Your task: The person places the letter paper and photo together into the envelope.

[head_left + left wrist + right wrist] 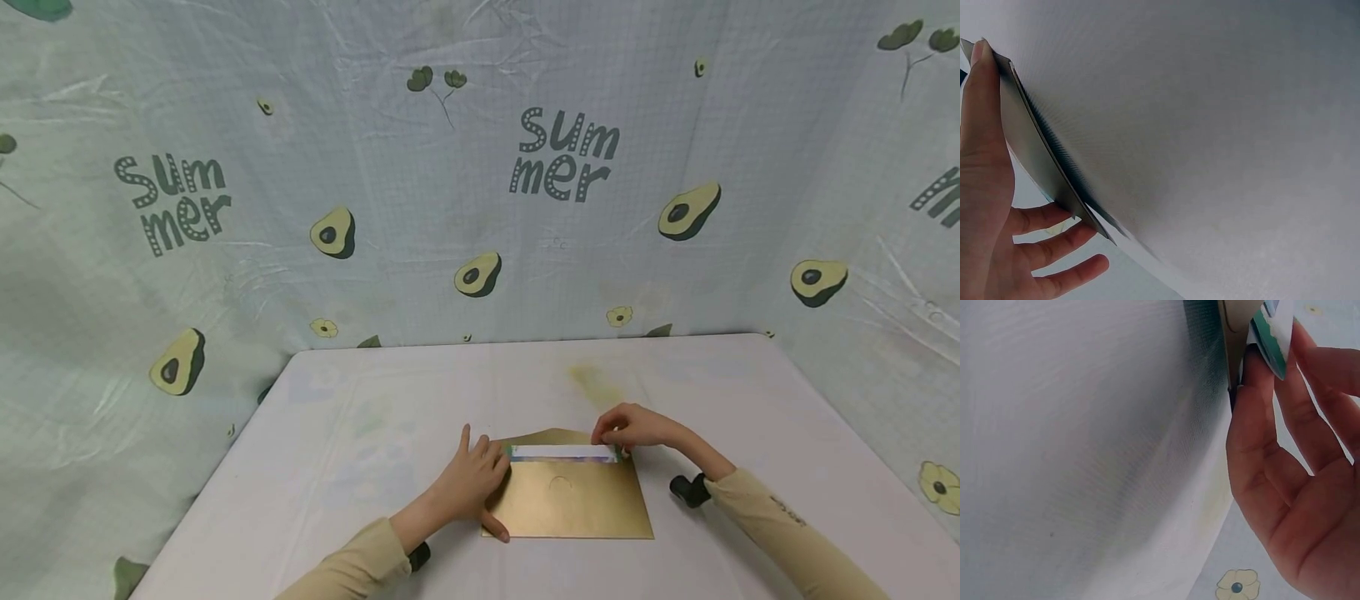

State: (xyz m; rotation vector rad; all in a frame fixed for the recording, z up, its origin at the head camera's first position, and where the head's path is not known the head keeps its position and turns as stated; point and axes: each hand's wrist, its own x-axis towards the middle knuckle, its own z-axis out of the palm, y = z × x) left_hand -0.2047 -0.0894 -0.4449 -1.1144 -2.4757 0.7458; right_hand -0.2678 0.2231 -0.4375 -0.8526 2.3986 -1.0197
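A gold envelope (570, 498) lies on the table, its pointed flap (553, 436) turned up at the far side. A card (562, 453) with a white band and a blue-green printed strip shows along the envelope's mouth; its lower part is hidden inside. My left hand (472, 482) rests spread on the envelope's left side, thumb near the bottom corner, fingers by the top. In the left wrist view, the thumb (982, 100) lies over one envelope corner. My right hand (636, 427) pinches the card's right end, whose green edge (1270, 347) shows between the fingers in the right wrist view.
The table (337, 467) has a white cover with a faint yellow stain (596, 383) beyond the envelope. A cloth backdrop (420, 167) printed with avocados hangs behind and at both sides. Black wrist devices (690, 491) sit beneath both forearms.
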